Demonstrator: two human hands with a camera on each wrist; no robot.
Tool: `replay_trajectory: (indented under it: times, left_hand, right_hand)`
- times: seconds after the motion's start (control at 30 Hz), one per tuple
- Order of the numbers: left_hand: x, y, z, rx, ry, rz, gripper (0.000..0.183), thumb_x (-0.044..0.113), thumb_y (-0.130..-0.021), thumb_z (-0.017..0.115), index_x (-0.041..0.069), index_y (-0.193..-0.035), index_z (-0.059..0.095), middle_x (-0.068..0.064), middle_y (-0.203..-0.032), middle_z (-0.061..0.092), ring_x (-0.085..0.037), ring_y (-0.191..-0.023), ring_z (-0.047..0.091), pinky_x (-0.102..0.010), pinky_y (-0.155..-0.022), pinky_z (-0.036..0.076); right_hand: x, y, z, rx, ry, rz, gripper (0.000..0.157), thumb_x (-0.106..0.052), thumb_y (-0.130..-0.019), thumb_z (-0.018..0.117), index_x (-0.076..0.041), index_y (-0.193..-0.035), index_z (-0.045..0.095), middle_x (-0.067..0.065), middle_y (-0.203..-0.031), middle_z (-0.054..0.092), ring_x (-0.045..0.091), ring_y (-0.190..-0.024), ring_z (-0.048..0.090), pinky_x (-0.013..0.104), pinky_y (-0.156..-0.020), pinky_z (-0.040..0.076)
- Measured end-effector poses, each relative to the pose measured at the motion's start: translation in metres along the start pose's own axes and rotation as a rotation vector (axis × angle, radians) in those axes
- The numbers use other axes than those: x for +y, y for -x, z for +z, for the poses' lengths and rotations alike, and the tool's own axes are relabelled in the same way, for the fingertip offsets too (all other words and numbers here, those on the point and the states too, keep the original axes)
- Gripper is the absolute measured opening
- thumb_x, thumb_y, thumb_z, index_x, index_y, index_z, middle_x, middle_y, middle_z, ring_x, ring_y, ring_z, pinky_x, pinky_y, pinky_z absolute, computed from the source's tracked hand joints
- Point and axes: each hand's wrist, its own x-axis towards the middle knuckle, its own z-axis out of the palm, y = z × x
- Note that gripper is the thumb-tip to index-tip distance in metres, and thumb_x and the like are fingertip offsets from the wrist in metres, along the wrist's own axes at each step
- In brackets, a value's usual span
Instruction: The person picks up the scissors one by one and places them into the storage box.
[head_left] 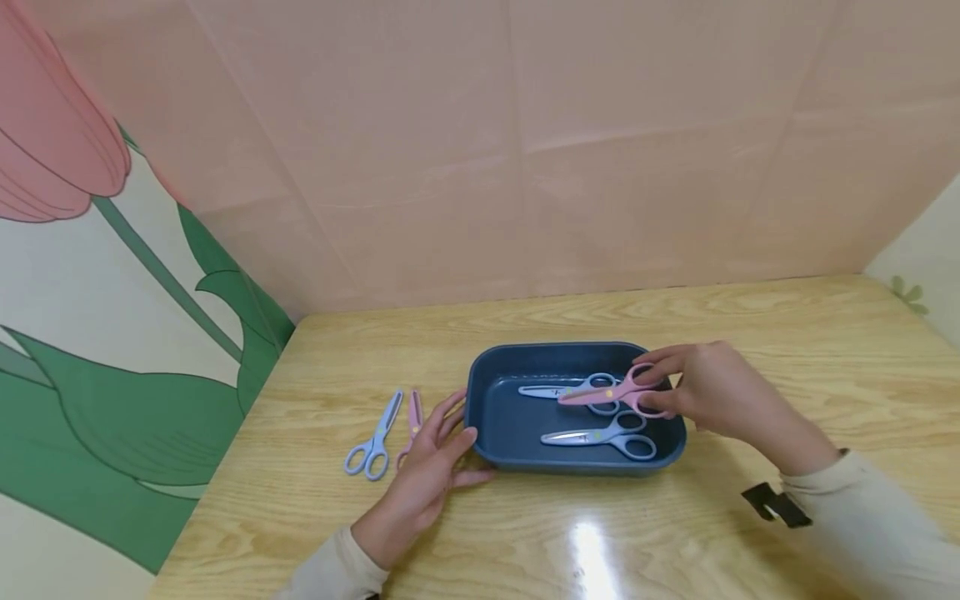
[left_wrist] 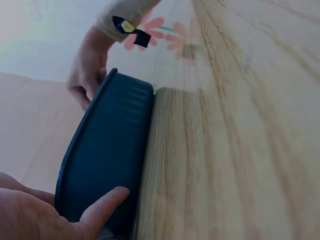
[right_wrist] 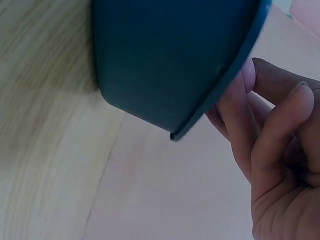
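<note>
My right hand (head_left: 712,387) pinches pink scissors (head_left: 600,396) by the handle loops, over the right part of a dark blue tub (head_left: 491,354). The blades point left. Two pairs of light blue scissors, the back pair (head_left: 543,390) and the front pair (head_left: 600,436), lie in the tub; the pink ones partly cover the back pair. At the front left corner my left hand (head_left: 423,479) holds the tub, one fingertip over the rim and another digit along its outer wall. In the right wrist view the right hand (right_wrist: 280,150) is beside the rim.
Left of the tub, light blue scissors (head_left: 378,437) lie on the wooden table (head_left: 330,525). Pink scissors (head_left: 415,412) lie beside them, partly hidden by my left hand. A pink covering (head_left: 525,208) rises behind the table, and a flower-patterned surface (head_left: 142,433) stands at left.
</note>
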Motion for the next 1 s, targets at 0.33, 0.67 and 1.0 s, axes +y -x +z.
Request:
replay_trajectory:
  times: [0.33, 0.67, 1.0]
  left_hand:
    - [0.001, 0.000, 0.001, -0.001, -0.006, 0.002, 0.059, 0.011, -0.104, 0.050, 0.019, -0.157, 0.027, -0.017, -0.165, 0.021, -0.043, -0.136, 0.047, -0.061, -0.087, 0.056]
    - [0.000, -0.001, 0.001, 0.005, -0.005, 0.001, 0.058, 0.010, -0.103, 0.050, 0.019, -0.157, 0.027, -0.016, -0.165, 0.021, -0.043, -0.136, 0.047, -0.060, -0.087, 0.056]
    - [0.000, 0.000, 0.000, 0.005, -0.011, 0.003, 0.059, 0.011, -0.104, 0.050, 0.019, -0.157, 0.027, -0.017, -0.165, 0.021, -0.043, -0.136, 0.046, -0.061, -0.087, 0.055]
  right_hand:
    - [0.000, -0.004, 0.008, 0.012, 0.122, -0.062, 0.022, -0.025, -0.079, 0.083, -0.019, -0.099, 0.080, 0.007, -0.121, 0.073, 0.002, -0.048, 0.037, 0.022, -0.056, 0.033]
    - [-0.001, -0.004, 0.010, 0.048, 0.176, -0.144, 0.016, -0.023, -0.077, 0.084, -0.023, -0.093, 0.080, 0.006, -0.120, 0.073, 0.022, -0.090, 0.072, 0.039, -0.072, 0.054]
    - [-0.001, 0.000, 0.012, 0.086, 0.219, -0.212, 0.019, -0.020, -0.076, 0.085, -0.019, -0.094, 0.081, 0.008, -0.116, 0.071, 0.024, -0.089, 0.071, 0.043, -0.072, 0.058]
